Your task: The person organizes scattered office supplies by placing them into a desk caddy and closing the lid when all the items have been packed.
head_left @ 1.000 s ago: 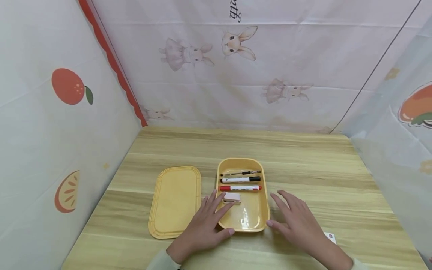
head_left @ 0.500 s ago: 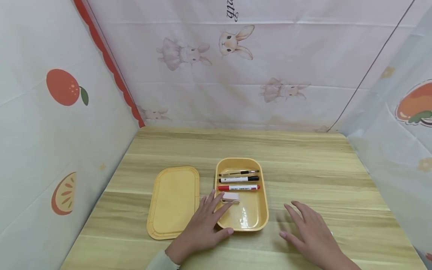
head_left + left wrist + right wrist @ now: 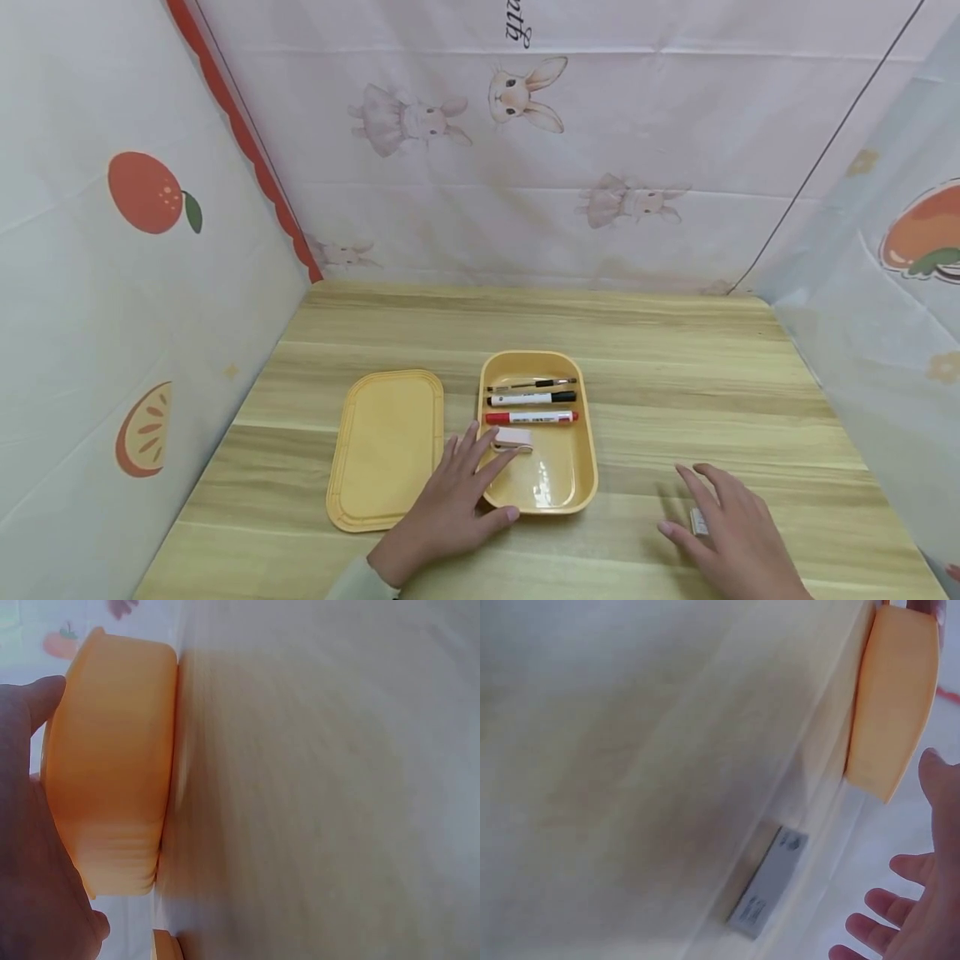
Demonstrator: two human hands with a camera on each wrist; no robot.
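Note:
My left hand rests on the near-left side of a yellow plastic box, its fingers spread over the rim. In the left wrist view the thumb lies at the top edge of the box wall. Inside the box are a black-gripped pen, a black marker, a red marker and a small pale item shaped like a mini stapler. To the right, my right hand hovers with parted fingers over a small white printed block, partly hidden under it in the head view.
A flat yellow lid lies on the wooden table left of the box. Fabric walls with printed rabbits and fruit enclose the table at the back and both sides.
My right hand has moved right, away from the box's right side to over the small white block. The left hand has stayed at the box, and the items inside have not moved.

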